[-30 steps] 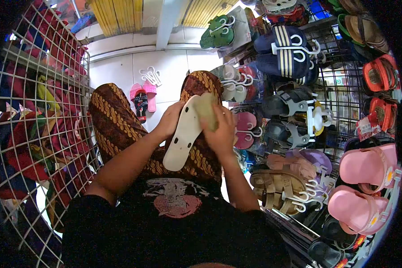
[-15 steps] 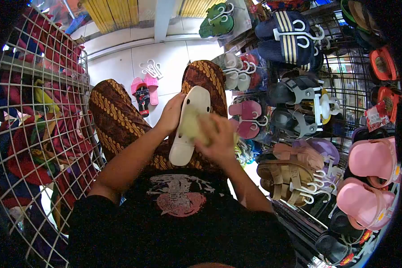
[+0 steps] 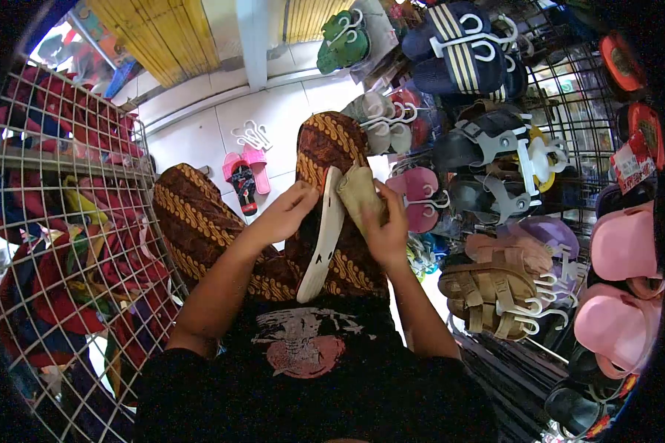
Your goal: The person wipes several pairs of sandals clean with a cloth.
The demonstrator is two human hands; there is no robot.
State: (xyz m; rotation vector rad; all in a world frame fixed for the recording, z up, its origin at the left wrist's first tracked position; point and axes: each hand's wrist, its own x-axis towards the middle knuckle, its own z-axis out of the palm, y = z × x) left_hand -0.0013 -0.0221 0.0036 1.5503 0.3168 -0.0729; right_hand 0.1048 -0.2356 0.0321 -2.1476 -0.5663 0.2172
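Observation:
My left hand grips the upper left side of a white flip-flop sandal, which is tilted onto its edge above my lap. Its pale sole, with dark plug holes, faces right, and a bit of red shows at the top. In my right hand is a bunched khaki cloth, close against the sole's upper right edge. Under both hands are my legs in brown patterned trousers.
A wire rack on the right carries navy slides, brown sandals and pink clogs. To the left stands a wire grid with red goods behind it. Pink sandals lie on the tiled floor.
The sandal has turned from nearly face-on to edge-on and come slightly lower. The right hand and cloth have moved off the sole's middle to its upper right side.

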